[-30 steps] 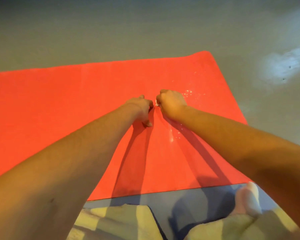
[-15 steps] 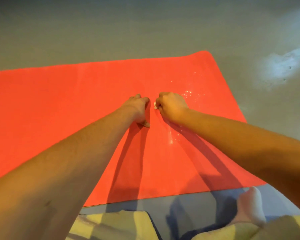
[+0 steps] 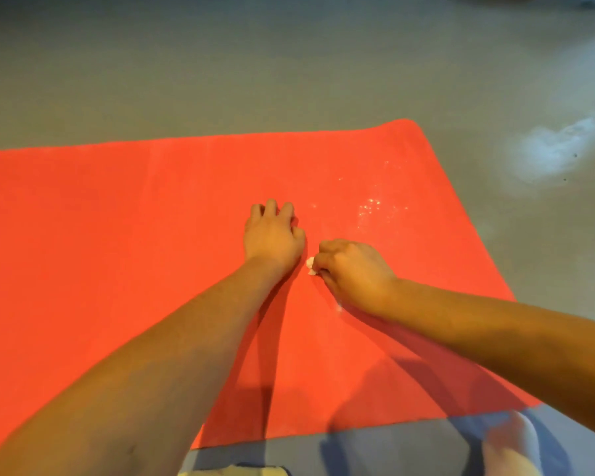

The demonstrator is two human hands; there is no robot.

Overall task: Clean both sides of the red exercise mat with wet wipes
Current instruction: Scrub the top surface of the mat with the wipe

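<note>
Now leaning over the red exercise mat (image 3: 117, 252), spread flat on the grey floor (image 3: 220, 80). Seeing its far edge, its near edge and its right end, but losing its left end past the side of the view. Pressing the left hand (image 3: 272, 235) palm down on the mat, about halfway between the far edge and the near edge, with fingers straight and a little apart, holding nothing. Gripping a small white wet wipe (image 3: 310, 265) in the right hand (image 3: 354, 273), just beside the left hand, with fingers curled tight round it. Only a little bit of wipe peeking out by the knuckles, down on the mat. Hands close but not touching. Shiny wet spots (image 3: 375, 207) on the mat beyond the right hand, toward the far right corner. Out on the floor past the right end, a pale smudge (image 3: 557, 149). Just off the mat's near right corner, a foot in a white sock (image 3: 509, 448).
</note>
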